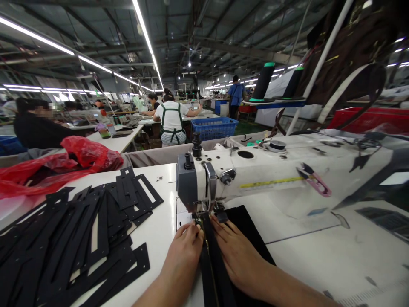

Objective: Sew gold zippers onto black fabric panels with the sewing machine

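Observation:
A black zipper (209, 260) with a thin gold line of teeth runs towards me from under the presser foot of a white sewing machine (271, 166). Close to the foot, my left hand (187, 243) is closed, its fingertips pinching the zipper's left edge. My right hand (234, 249) lies flat, fingers stretched out, pressing on the black fabric (251, 232) just right of the gold line. The fingertips of both hands are near the needle area, where the stitching point itself is hidden.
Black slotted panels (105, 221) lie heaped on the white table at left, with a red plastic bag (86, 155) behind. Pink-handled snips (315, 181) rest on the machine arm. Thread cones (263, 83) stand above it. People work beyond, near a blue basket (214, 128).

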`<action>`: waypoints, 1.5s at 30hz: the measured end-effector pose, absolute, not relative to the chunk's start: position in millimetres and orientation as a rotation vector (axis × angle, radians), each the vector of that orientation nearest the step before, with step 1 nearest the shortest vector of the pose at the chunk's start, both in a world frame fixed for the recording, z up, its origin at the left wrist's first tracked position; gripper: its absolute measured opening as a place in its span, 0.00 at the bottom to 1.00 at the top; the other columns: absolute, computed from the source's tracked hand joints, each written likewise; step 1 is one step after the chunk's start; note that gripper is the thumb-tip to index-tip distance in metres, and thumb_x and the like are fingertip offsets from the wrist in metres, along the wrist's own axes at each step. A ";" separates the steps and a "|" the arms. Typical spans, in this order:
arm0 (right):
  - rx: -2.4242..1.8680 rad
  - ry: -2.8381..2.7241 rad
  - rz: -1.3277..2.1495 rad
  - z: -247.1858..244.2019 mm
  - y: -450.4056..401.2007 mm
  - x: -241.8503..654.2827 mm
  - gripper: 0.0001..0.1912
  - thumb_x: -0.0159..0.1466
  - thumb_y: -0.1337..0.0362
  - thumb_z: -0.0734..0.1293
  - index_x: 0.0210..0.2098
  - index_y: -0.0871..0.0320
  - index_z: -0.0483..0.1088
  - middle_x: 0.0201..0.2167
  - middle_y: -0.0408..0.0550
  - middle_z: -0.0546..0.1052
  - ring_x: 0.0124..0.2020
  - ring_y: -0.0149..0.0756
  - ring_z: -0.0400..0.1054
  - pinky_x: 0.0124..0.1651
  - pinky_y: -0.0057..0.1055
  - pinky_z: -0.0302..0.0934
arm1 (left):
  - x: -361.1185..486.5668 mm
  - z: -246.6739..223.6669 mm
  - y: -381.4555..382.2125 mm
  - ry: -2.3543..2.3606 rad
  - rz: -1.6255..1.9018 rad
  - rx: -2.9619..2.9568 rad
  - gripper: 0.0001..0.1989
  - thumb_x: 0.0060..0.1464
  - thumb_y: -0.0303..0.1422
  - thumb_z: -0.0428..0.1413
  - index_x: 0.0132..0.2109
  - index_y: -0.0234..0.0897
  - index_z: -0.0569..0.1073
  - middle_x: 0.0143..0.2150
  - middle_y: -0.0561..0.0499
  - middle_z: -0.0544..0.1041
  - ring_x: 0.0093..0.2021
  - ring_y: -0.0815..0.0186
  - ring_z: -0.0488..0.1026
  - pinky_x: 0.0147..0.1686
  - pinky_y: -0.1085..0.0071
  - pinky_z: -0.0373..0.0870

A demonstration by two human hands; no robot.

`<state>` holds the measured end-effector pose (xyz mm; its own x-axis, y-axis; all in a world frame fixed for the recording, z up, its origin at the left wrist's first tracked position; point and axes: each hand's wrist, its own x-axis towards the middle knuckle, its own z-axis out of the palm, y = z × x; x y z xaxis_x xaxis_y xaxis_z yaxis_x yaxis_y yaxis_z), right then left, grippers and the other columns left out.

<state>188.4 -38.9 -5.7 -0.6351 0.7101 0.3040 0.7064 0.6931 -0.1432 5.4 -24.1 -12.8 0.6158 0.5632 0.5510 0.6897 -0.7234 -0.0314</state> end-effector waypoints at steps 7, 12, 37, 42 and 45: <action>-1.100 -2.615 0.106 4.5 -33.3 188.1 0.25 0.61 0.73 0.55 0.59 0.66 0.56 0.61 0.60 0.55 0.63 0.44 0.44 0.62 0.49 0.42 | 4.6 -7.7 -20.1 -1.064 -0.800 -2.661 0.12 0.56 0.20 0.46 0.44 0.31 0.70 0.41 0.41 0.72 0.45 0.58 0.69 0.41 0.63 0.73; -0.993 -2.524 0.177 4.3 -20.4 189.3 0.25 0.62 0.71 0.56 0.59 0.64 0.55 0.59 0.59 0.58 0.62 0.44 0.46 0.62 0.49 0.44 | 4.3 -10.2 -11.7 -1.171 -0.818 -2.700 0.10 0.57 0.22 0.46 0.40 0.32 0.72 0.40 0.43 0.71 0.42 0.60 0.70 0.41 0.64 0.72; -0.692 -2.308 -0.403 -13.9 -107.2 178.1 0.17 0.58 0.78 0.54 0.41 0.70 0.71 0.41 0.63 0.74 0.45 0.47 0.68 0.46 0.39 0.67 | -0.8 -5.5 -57.5 -1.098 -0.707 -2.723 0.15 0.51 0.21 0.50 0.46 0.32 0.72 0.47 0.40 0.74 0.47 0.57 0.72 0.48 0.58 0.70; -0.698 -2.209 -0.409 -14.5 -103.0 173.5 0.18 0.57 0.78 0.53 0.36 0.67 0.72 0.37 0.59 0.76 0.40 0.45 0.71 0.41 0.36 0.69 | 1.6 -3.1 -56.9 -1.062 -0.729 -2.701 0.14 0.52 0.19 0.47 0.44 0.30 0.71 0.46 0.39 0.75 0.47 0.57 0.72 0.47 0.58 0.71; -0.702 -2.139 -0.366 -19.3 -99.1 170.5 0.19 0.56 0.78 0.53 0.36 0.66 0.73 0.35 0.57 0.77 0.38 0.43 0.71 0.40 0.33 0.70 | 1.4 -5.2 -53.5 -1.037 -0.730 -2.702 0.14 0.53 0.19 0.46 0.45 0.29 0.71 0.46 0.39 0.74 0.48 0.57 0.72 0.47 0.58 0.71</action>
<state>170.5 -99.1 -19.3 -0.4951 0.3549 0.7930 0.5985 0.8010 0.0152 1.4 -53.5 -5.2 0.6412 0.5868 0.4944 0.6635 -0.7477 0.0271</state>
